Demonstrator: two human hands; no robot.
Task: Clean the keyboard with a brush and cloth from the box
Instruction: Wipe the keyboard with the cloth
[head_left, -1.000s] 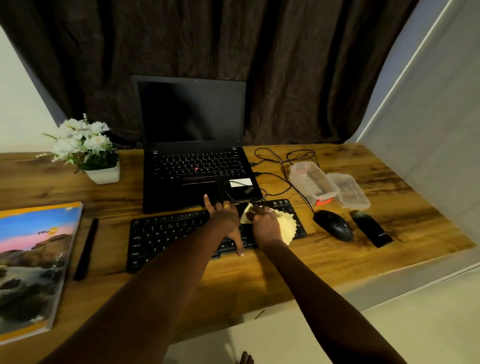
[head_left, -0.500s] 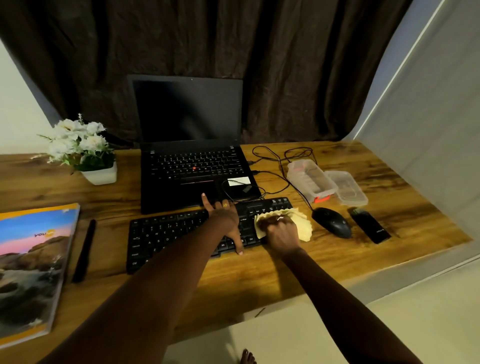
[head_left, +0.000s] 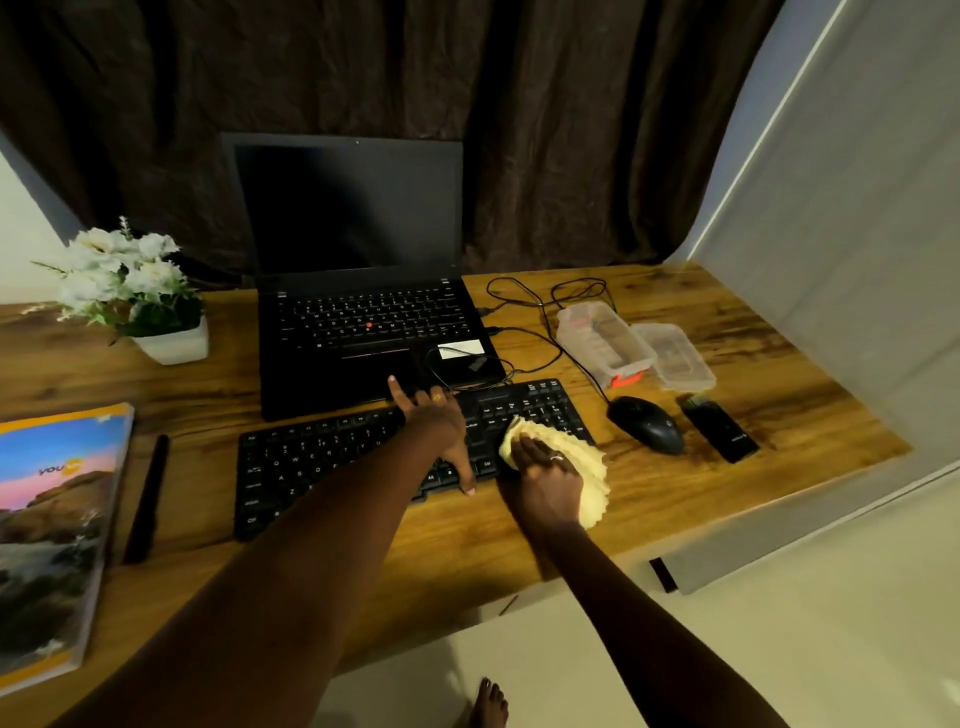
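A black keyboard (head_left: 322, 462) lies on the wooden desk (head_left: 649, 499) in front of a laptop. My left hand (head_left: 436, 426) lies spread across its middle, fingers straight, thumb at the front edge and index finger reaching the laptop's palm rest. My right hand (head_left: 548, 480) presses a pale yellow cloth (head_left: 587, 457) onto the keyboard's right end; the cloth spills over the front edge onto the desk. An open clear plastic box (head_left: 602, 340) with a red clasp stands behind the mouse, its lid (head_left: 675, 356) beside it. No brush is plainly visible.
An open black laptop (head_left: 358, 291) stands behind the keyboard, cables (head_left: 540, 312) looping to its right. A black mouse (head_left: 647, 423) and a small black device (head_left: 719, 428) lie right of the keyboard. At left are a flower pot (head_left: 135, 296), a black pen (head_left: 148, 499) and a book (head_left: 47, 530).
My right hand slid the cloth from the keyboard's upper right keys toward its right front edge. My left hand stayed spread on the keyboard.
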